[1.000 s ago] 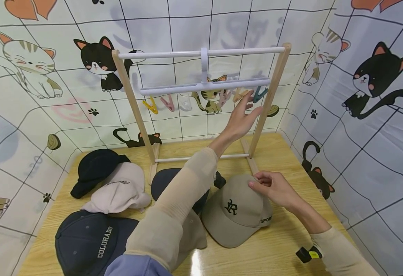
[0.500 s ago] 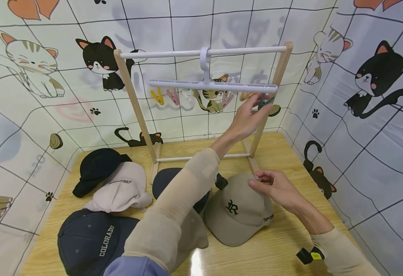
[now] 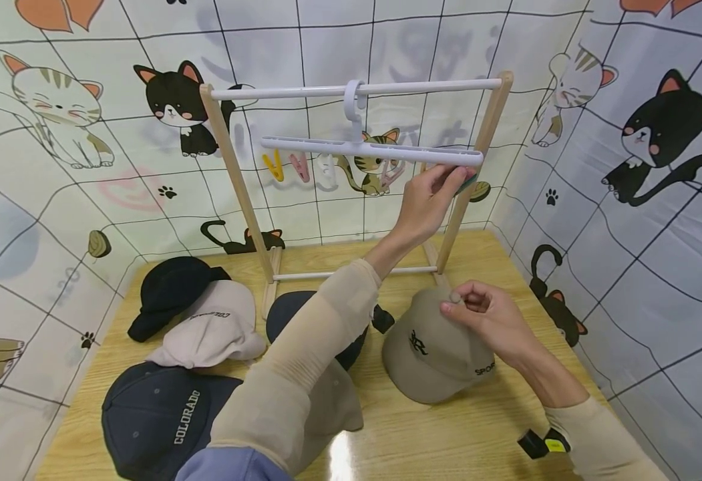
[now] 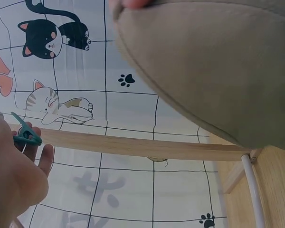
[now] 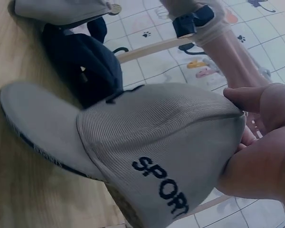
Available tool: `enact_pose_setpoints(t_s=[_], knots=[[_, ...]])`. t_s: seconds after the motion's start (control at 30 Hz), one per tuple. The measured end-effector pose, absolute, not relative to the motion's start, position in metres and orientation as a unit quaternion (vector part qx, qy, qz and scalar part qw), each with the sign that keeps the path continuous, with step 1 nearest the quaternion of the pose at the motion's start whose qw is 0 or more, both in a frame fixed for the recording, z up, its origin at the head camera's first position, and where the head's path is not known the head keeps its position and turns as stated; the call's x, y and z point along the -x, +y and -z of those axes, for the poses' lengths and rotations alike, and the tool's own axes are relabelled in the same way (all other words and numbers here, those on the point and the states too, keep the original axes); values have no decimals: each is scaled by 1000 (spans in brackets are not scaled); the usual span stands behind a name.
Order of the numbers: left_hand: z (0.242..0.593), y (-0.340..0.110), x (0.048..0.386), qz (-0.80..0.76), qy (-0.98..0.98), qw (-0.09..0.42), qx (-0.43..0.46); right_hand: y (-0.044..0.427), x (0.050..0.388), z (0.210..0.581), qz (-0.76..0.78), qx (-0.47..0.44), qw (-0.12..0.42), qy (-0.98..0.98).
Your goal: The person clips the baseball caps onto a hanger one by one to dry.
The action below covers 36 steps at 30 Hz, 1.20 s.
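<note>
My left hand (image 3: 424, 208) is raised to the right end of a white hanger (image 3: 381, 151), where its fingers and thumb pinch a teal clip (image 4: 28, 137). Most of that clip is hidden behind the thumb in the head view. My right hand (image 3: 497, 324) grips the crown of a khaki baseball cap (image 3: 437, 351) by the button at its top. "SPORT" lettering shows on the cap's side in the right wrist view. The cap tilts, brim toward the lower left, below my left hand.
The hanger hooks onto a wooden rack's white rail (image 3: 290, 93). Yellow (image 3: 274, 167) and pink clips (image 3: 299, 168) hang from it, among others. Several caps lie at left, including a navy COLORADO cap (image 3: 158, 417), a pale pink cap (image 3: 218, 324) and a black cap (image 3: 173, 294).
The hanger has swung, its right end coming forward. My left hand has closed on the teal clip. My right hand has raised and tilted the khaki cap, moving it slightly right.
</note>
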State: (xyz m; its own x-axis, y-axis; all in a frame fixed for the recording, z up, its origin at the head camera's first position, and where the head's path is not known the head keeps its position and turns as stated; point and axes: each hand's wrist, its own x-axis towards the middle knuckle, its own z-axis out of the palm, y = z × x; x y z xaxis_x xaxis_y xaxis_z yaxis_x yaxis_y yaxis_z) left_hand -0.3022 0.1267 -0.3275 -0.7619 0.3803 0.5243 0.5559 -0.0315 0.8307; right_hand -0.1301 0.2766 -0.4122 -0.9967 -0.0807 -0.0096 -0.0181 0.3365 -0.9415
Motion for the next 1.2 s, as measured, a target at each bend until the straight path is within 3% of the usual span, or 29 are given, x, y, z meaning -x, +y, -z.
enact_pose_setpoints(t_s=[0.4,0.77,1.07,1.2], knots=[[333,116,297,606,-716,104,330,271,139,394,610,23,-8,792],[335,107,289,583,-734,167,305,267,152,375,637,20,-30,770],[330,104,280,613,-710,138,319,262,162,366,590,5,-73,804],[326,106,277,608,-717,148,307,258,167,362,559,2,-104,822]])
